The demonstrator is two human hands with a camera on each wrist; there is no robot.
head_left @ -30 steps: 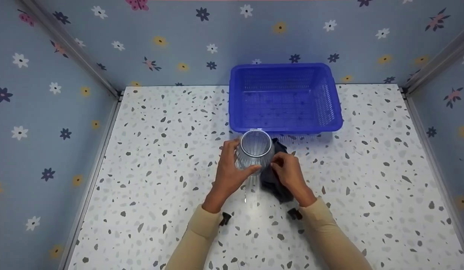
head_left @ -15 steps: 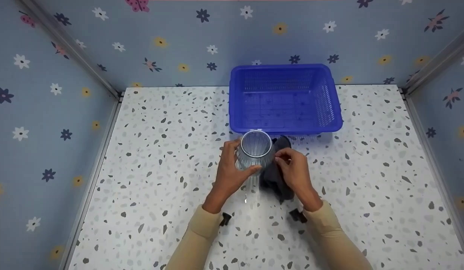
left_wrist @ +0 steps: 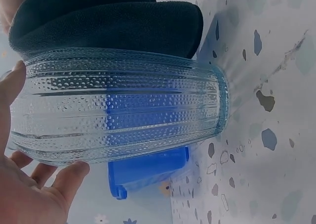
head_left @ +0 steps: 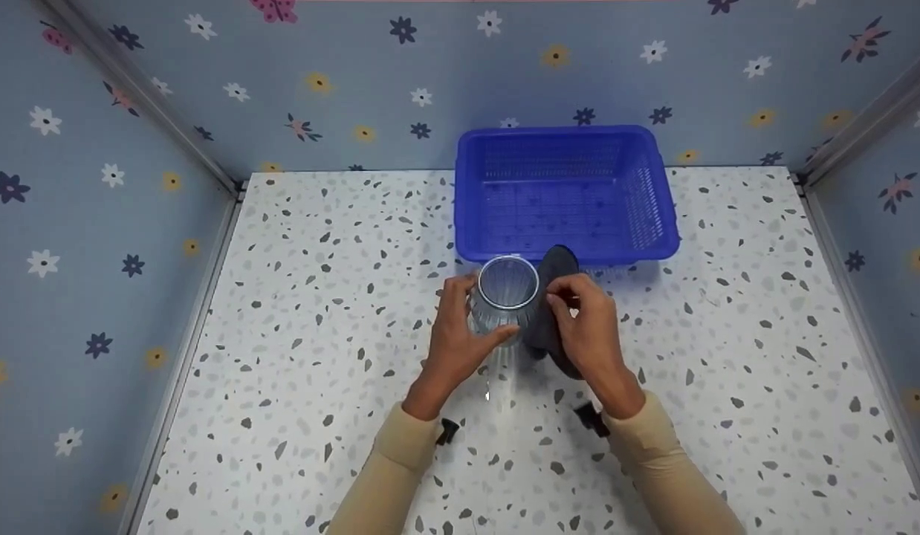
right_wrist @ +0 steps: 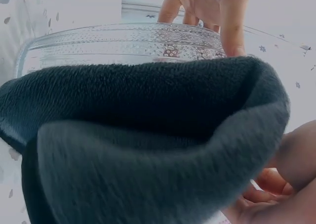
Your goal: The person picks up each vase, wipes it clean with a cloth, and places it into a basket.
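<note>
A clear ribbed glass vase [head_left: 506, 297] [left_wrist: 118, 105] [right_wrist: 123, 43] stands upright on the speckled table [head_left: 319, 312], just in front of the blue basket. My left hand [head_left: 456, 338] [left_wrist: 27, 184] grips its left side, thumb near me and fingers wrapped round. My right hand [head_left: 590, 327] [right_wrist: 276, 174] holds a dark grey cloth [head_left: 553, 305] [left_wrist: 108, 21] [right_wrist: 148, 145] and presses it against the vase's right side.
A blue slatted plastic basket [head_left: 564, 195] [left_wrist: 148, 172] sits at the back of the table, right of centre. Flowered blue walls [head_left: 96, 186] close in the left, back and right sides.
My right hand has slid the cloth up and away along the vase's right side, towards the basket. The left hand and the vase have stayed where they were.
</note>
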